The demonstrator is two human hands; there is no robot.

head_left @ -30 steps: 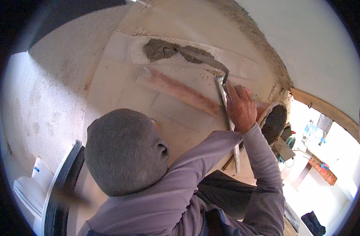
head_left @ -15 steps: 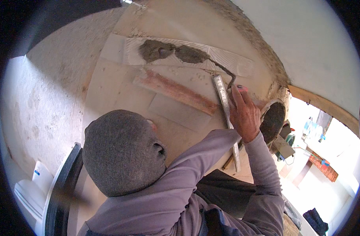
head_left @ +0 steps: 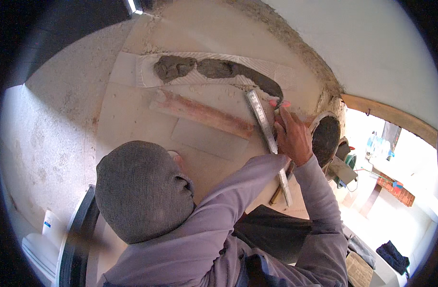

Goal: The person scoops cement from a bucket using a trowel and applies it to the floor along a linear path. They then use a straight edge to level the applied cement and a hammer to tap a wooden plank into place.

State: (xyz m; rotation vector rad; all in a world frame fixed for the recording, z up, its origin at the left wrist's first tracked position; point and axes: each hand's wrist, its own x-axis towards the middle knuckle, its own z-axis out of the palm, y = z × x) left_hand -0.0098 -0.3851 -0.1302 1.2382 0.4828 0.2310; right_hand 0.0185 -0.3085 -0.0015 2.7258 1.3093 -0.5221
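My right hand (head_left: 295, 138) is closed round the reddish handle of a trowel (head_left: 264, 82). Its blade is coated in dark wet mortar and reaches up-left to two mounds of mortar (head_left: 216, 68). Those mounds lie on a long pale strip (head_left: 142, 71) with combed ridges. My left forearm (head_left: 247, 184) crosses from lower left, and the sleeve ends behind my right wrist, so my left hand is hidden there. A long metal bar (head_left: 262, 117) lies just left of my right hand. To the hand's right is a round bucket (head_left: 325, 138) with dark contents.
A reddish, dusty board (head_left: 204, 114) and a flat grey slab (head_left: 209, 138) lie on the dusty floor (head_left: 133, 115). A rounded grey cloth-covered shape (head_left: 144, 193) fills the lower left. Beyond the bucket, a wooden edge (head_left: 391, 115) borders a bright area.
My right hand has shifted slightly left and down. The trowel has turned, so more of its mortar-coated blade shows. The whole view has shifted slightly.
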